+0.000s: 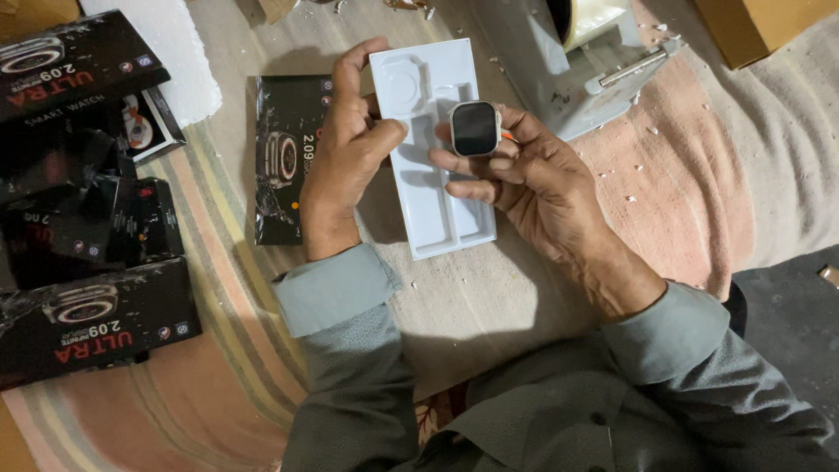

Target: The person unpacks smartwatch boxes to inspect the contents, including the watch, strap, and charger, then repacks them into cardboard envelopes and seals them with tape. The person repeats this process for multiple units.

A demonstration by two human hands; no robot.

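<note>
My right hand [533, 179] pinches a square smartwatch body [475, 128] with a dark screen and pale casing, held just above a white moulded plastic tray [437, 218]. My left hand [350, 153] grips the tray's left edge, thumb resting on its top surface. The tray's round and long recesses hold nothing. A black watch box lid [284, 157] lies flat just left of my left hand.
Several black watch boxes [87, 323] are stacked at the left on a striped cloth [236, 350]. A white foam sheet [175, 48] lies at top left. A grey tape dispenser [585, 61] stands at the top, a cardboard box [760, 26] at top right.
</note>
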